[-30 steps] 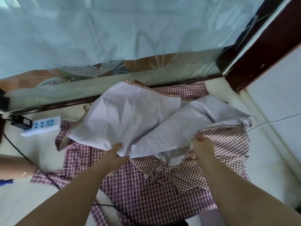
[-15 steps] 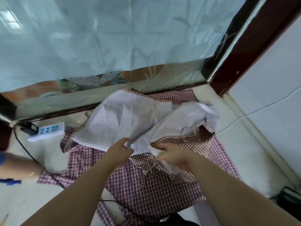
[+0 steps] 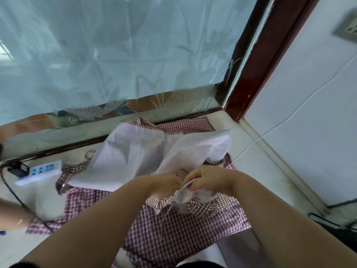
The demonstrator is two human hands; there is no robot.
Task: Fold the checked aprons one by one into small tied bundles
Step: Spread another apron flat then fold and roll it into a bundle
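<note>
A checked apron [image 3: 135, 151] lies on top of the pile with its pale underside up, its two sides folded inward toward the middle. My left hand [image 3: 164, 182] and my right hand [image 3: 208, 180] meet at its near edge, and both grip the gathered cloth there. A crumpled bunch of that cloth [image 3: 191, 196] hangs just under my right fingers. Beneath it, more red-and-white checked aprons [image 3: 173, 229] are spread flat on the floor.
A white power strip [image 3: 38, 171] with a black plug and cable lies at the left. A frosted glass door [image 3: 116, 55] stands behind the pile, a dark red door frame [image 3: 260, 64] to the right. Another person's arm [image 3: 13, 215] shows at the left edge.
My right hand has carried the apron's right edge leftward until it met my left hand. The apron's right side is now folded in, and both hands bunch the near edge.
</note>
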